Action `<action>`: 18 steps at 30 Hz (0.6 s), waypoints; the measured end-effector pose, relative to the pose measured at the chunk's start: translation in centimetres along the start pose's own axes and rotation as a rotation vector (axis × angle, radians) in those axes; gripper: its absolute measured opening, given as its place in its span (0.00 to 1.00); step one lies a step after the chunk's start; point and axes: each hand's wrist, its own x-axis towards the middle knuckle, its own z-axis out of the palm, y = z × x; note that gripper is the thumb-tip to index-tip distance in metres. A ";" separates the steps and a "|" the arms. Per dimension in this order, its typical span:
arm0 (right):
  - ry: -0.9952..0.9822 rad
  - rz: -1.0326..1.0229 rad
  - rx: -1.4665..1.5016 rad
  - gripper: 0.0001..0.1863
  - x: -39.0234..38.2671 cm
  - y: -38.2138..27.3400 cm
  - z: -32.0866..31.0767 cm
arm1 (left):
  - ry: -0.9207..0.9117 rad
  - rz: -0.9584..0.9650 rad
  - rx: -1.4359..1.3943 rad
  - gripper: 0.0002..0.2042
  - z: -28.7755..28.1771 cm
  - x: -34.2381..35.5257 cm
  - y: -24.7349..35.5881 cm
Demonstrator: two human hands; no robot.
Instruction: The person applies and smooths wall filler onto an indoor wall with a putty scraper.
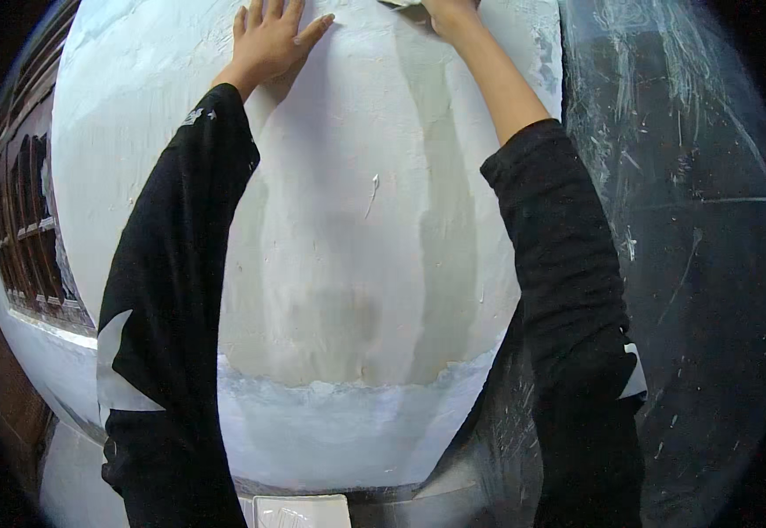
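Note:
A white plastered wall (339, 238) fills the middle of the head view, with darker, damp-looking bands running down it. High on it, my left hand (273, 40) lies against the surface, open with its fingers spread. At the top edge my right hand (451, 12) is closed around a pale flat piece (405, 3) that meets the wall. Most of that piece is cut off by the frame, so I cannot tell its kind. Below and between my arms, a small white blob with a thin tail (374, 189) marks the plaster. Lower down, the coating ends in a ragged line above a bluish-white band (339, 431).
A dark panel (691, 290) with white scratches and smears adjoins the wall on the right. On the left is a brown barred window (31, 211) with a pale sill. At the wall's foot sits a white tray (334, 510), partly out of frame.

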 end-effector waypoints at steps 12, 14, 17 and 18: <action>0.130 0.276 0.266 0.20 -0.7 3.9 -7.1 | -0.044 -0.025 0.035 0.39 -0.7 -1.4 -1.4; 0.076 0.039 0.246 0.21 0.5 5.0 -6.4 | -0.030 -0.005 0.001 0.39 -1.2 0.0 0.8; 0.036 -0.099 -0.067 0.23 -1.1 4.3 -5.0 | -0.039 -0.004 0.007 0.40 -1.0 -0.1 0.2; 0.060 -0.185 0.058 0.23 1.4 8.2 -6.4 | -0.027 0.018 -0.020 0.40 -0.8 0.6 1.8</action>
